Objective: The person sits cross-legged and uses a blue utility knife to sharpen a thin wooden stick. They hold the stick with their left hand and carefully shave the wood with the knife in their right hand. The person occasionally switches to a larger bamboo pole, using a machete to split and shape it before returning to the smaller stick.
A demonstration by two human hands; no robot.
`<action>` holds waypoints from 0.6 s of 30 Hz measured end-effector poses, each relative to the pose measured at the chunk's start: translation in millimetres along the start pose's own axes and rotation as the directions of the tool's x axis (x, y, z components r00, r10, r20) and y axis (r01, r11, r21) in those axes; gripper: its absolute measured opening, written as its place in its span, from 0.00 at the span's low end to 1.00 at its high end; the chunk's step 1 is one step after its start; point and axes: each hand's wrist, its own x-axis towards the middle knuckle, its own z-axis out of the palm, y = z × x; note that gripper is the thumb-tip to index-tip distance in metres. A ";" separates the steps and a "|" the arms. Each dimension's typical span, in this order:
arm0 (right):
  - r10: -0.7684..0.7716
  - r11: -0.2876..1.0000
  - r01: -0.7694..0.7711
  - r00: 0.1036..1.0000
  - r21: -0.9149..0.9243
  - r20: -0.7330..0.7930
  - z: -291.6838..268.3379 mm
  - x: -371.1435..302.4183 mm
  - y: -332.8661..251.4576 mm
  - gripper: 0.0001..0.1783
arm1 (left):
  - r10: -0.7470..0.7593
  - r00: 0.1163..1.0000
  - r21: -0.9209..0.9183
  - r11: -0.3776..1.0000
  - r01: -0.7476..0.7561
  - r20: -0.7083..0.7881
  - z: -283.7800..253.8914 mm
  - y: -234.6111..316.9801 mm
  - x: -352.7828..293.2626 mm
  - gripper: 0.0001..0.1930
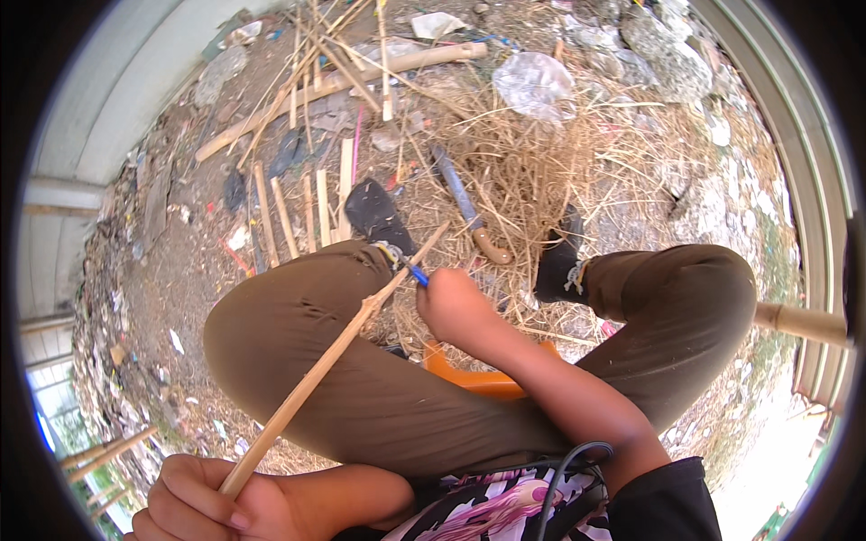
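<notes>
Your left hand (203,500), lower left of the frame, has its fingers wrapped around the butt of a pale bamboo strip (311,379) that slants up across your trouser leg (271,334) to the centre. Mid-frame, your right hand (458,302) curls its fingers around a small blue-handled knife (419,275), held at the strip's narrower far stretch; whether it bites the wood is too small to tell. Work appears partway along: the far end looks pared thin down to a ragged step, while the thicker length toward the lower left seems uncut. Shavings (523,171) heap at upper right of centre. At upper left, several cut strips (281,216) lie on the ground (198,239), finished or waiting, you cannot tell.
</notes>
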 end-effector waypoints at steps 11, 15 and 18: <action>0.074 0.997 -0.074 0.997 0.015 0.014 4.4 15.4 20.9 0.14 | 0.030 0.999 0.149 0.989 -0.024 -0.039 15.1 2.0 -6.8 0.31; 0.133 0.991 -0.133 0.991 -0.024 0.014 9.6 32.0 41.5 0.14 | 0.001 0.999 -0.073 0.997 0.003 0.042 22.2 1.0 -11.9 0.32; 0.168 0.986 -0.168 0.985 0.012 0.044 12.3 35.8 37.8 0.15 | -0.025 0.997 -0.060 0.998 0.029 0.078 18.1 0.0 -8.7 0.32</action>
